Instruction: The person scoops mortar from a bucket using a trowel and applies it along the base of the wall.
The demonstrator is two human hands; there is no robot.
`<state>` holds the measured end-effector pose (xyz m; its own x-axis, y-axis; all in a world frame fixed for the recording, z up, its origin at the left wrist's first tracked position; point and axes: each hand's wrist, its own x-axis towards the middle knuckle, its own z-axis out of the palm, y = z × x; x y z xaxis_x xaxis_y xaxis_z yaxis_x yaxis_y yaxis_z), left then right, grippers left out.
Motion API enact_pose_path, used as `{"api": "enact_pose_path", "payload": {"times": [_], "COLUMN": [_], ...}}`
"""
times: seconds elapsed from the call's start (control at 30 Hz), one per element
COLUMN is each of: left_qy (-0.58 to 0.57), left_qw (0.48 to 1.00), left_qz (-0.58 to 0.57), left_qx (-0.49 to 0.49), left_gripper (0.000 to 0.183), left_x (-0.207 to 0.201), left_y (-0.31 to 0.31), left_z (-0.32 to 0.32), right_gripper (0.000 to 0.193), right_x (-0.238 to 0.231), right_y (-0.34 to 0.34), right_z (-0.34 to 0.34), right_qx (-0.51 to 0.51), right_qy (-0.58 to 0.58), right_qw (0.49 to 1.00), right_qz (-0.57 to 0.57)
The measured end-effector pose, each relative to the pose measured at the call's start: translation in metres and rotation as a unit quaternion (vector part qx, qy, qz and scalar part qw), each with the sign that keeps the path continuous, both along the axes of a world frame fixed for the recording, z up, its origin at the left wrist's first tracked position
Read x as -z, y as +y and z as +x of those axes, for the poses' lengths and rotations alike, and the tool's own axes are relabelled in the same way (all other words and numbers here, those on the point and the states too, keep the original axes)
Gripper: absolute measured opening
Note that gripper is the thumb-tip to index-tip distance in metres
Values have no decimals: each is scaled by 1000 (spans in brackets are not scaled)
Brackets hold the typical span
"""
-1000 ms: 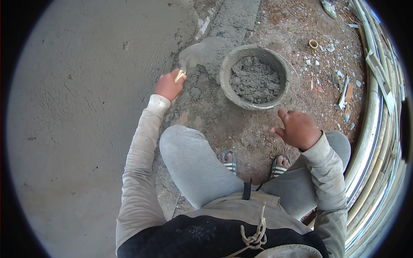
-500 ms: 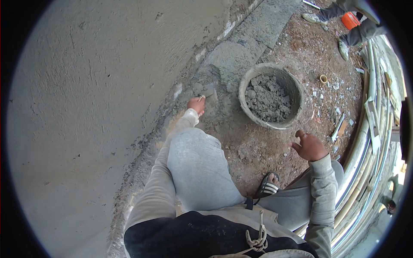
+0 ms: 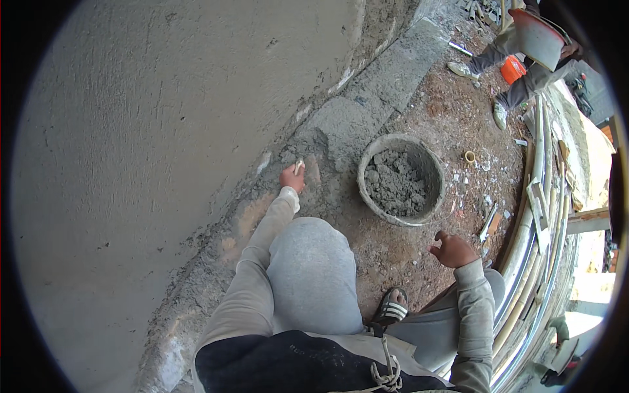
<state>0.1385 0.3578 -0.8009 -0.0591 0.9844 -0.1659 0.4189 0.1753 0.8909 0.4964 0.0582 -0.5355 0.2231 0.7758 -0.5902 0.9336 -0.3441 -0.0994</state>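
My left hand (image 3: 292, 177) is closed round the pale handle of a trowel (image 3: 299, 166), low over the wet mortar strip (image 3: 321, 141) at the foot of the wall. The trowel's blade is hard to make out against the grey mortar. To the right stands a round tub (image 3: 401, 221) with a mortar-crusted rim, part filled with lumpy grey mortar (image 3: 393, 183). Nearer me than the tub, my right hand (image 3: 455, 251) hangs above the ground, fingers loosely bent and apart, holding nothing.
A grey plastered wall (image 3: 144, 131) fills the left. Long pipes (image 3: 524, 249) run along the right. A small yellowish ring (image 3: 470, 157) lies among debris. At the upper right a person (image 3: 491, 56) holds a reddish-white basin (image 3: 538, 38) beside an orange bucket (image 3: 513, 69).
The view has shifted, bringing the other person's basin into sight. My left hand has turned, so the trowel's handle now points up and its blade shows less. My right hand stays empty.
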Motion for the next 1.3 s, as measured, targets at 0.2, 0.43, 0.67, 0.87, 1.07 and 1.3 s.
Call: {"api": "enact_pose_path", "payload": {"times": [0.2, 0.43, 0.67, 0.87, 1.07, 1.3], "left_qy": [-19, 90, 100, 34, -40, -114], "left_qw": [1000, 993, 983, 986, 984, 985], "left_qz": [-6, -47, -138, -131, -149, -124], "left_qx": [11, 68, 71, 99, 93, 45], "left_gripper": [28, 30, 32, 30, 29, 30], "left_x": [-23, -69, -44, -32, -30, -13], "left_y": [-15, -18, 12, 26, 20, 39], "left_z": [-16, -24, -19, -15, 5, 13], "right_gripper": [53, 54, 53, 51, 54, 51], "right_x": [-16, -13, -10, -8, -12, -1], "right_y": [1, 13, 12, 0, -3, 6], "right_z": [-8, -11, -11, -2, 0, -6], "right_qx": [5, -9, -42, -23, 0, -13], "right_qy": [5, 44, 41, 35, 5, 38], "right_qw": [1000, 999, 996, 997, 1000, 999], "right_qz": [5, -2, 72, 67, 28, 32]}}
